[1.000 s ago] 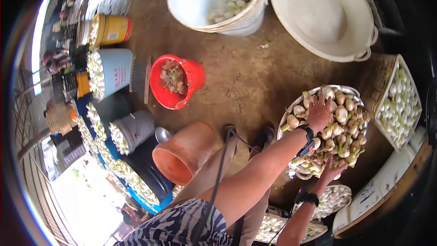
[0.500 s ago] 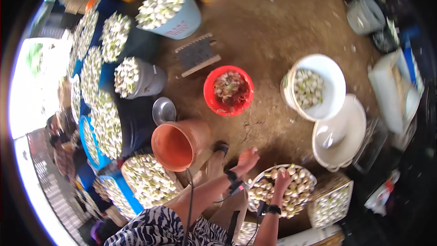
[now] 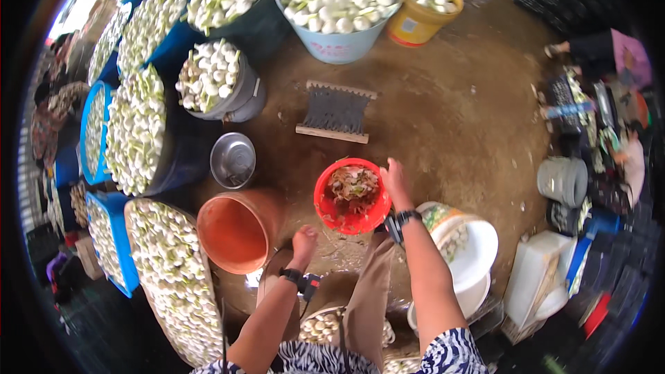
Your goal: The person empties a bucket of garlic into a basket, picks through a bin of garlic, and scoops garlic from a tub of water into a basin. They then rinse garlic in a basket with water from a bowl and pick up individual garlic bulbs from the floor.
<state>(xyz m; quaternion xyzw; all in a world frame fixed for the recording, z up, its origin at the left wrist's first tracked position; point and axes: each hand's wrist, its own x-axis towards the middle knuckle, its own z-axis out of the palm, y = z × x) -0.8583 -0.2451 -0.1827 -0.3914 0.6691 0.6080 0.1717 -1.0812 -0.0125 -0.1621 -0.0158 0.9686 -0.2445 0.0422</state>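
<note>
A red bucket [image 3: 323,216] holding papery skins and trimmings stands on the ground in front of me. My right hand [image 3: 395,185] is at its right rim, with fingers closed at the edge; the far side of the grip is hidden. Lower and to the left, my left hand [image 3: 303,245] hangs between the red bucket and an orange bucket [image 3: 267,225] tipped toward me. Its fingers look curled in, and I see nothing in them. Between my legs is a basket of pale bulbs [image 3: 320,326], partly covered by my legs and clothing.
A low stool [image 3: 337,112] stands beyond the red bucket, a metal bowl [image 3: 233,160] to its left. White-bulb-filled tubs [image 3: 138,131] crowd the left; a light-blue bucket [image 3: 339,43] and yellow bucket [image 3: 415,28] stand far off. A white bucket [image 3: 478,253] is at my right. People work far right.
My view has turned, so the scene sits rotated. My right hand has left the bulb basket and reached the red bucket's rim. My left hand is now left of that bucket.
</note>
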